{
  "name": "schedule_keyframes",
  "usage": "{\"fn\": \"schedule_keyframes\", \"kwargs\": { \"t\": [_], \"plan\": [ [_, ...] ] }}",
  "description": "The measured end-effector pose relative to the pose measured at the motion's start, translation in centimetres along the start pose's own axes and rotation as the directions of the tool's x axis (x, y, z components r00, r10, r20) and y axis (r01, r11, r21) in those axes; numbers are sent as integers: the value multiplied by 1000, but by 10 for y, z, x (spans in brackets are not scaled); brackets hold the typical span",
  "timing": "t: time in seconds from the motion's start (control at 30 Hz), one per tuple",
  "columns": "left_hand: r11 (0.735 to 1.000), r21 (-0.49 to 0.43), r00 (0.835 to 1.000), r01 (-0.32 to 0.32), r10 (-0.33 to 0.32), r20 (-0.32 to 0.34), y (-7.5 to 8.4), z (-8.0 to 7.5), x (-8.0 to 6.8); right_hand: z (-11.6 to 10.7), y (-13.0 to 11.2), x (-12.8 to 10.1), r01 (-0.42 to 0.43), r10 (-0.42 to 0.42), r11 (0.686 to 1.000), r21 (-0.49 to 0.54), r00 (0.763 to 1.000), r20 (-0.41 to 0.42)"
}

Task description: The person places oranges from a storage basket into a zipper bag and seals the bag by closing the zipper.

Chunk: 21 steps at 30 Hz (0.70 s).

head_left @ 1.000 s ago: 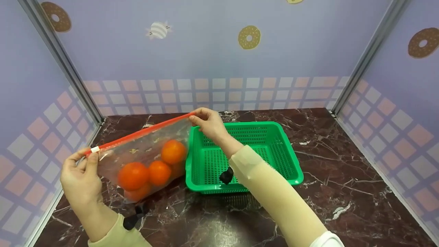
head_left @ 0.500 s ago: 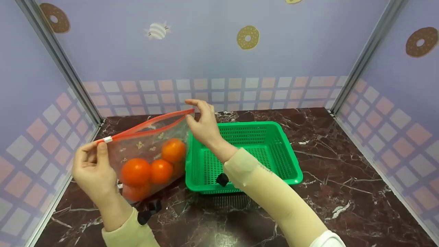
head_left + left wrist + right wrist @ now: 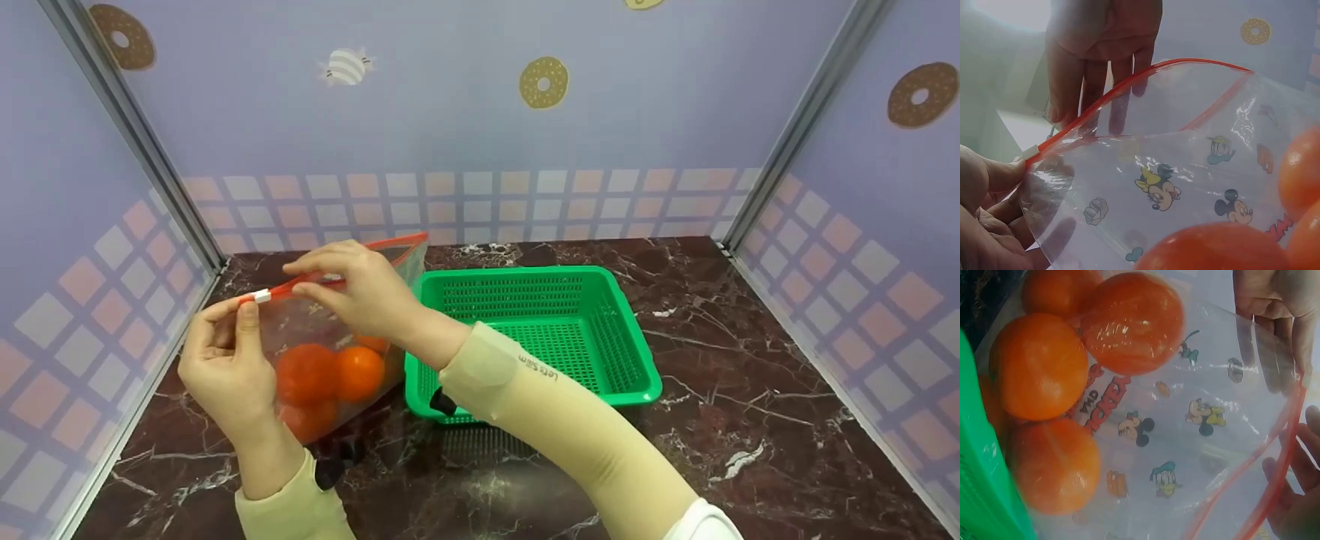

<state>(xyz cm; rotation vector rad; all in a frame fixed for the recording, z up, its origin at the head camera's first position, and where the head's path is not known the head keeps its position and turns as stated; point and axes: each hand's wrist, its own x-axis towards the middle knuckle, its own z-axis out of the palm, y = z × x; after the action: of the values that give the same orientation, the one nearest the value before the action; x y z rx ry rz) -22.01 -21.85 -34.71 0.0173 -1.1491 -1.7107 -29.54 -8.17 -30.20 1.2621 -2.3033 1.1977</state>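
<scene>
A clear zip bag with a red zip strip and cartoon prints holds several oranges and stands on the marble table beside the green basket. My left hand pinches the bag's end at the white slider. My right hand pinches the red strip close to the slider. In the left wrist view the bag mouth gapes, with the right hand's fingers behind the rim. The right wrist view looks through the bag at the oranges.
The green perforated basket holds nothing and sits mid-table, its left wall against the bag. Patterned walls close in the left, back and right sides. Dark marble tabletop lies bare to the right and front.
My right hand let go of the far corner and moved left along the red strip toward the slider. My left hand shifted right and up. The bag mouth has parted.
</scene>
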Motion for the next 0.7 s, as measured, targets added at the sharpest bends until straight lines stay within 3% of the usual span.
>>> {"fn": "schedule_keyframes", "kwargs": {
  "t": [0.27,0.4,0.7],
  "plan": [
    [999,46,1000,-14,13,8,2,1,-2,9,-7,6,-31,31,999,-15,999,24],
    [988,142,998,-59,57,16,2,1,-3,10,-7,8,-4,4,1000,-11,1000,22],
    [984,159,997,-79,77,22,1,0,-2,15,-12,10,41,-42,998,48,999,14]
  ]
}}
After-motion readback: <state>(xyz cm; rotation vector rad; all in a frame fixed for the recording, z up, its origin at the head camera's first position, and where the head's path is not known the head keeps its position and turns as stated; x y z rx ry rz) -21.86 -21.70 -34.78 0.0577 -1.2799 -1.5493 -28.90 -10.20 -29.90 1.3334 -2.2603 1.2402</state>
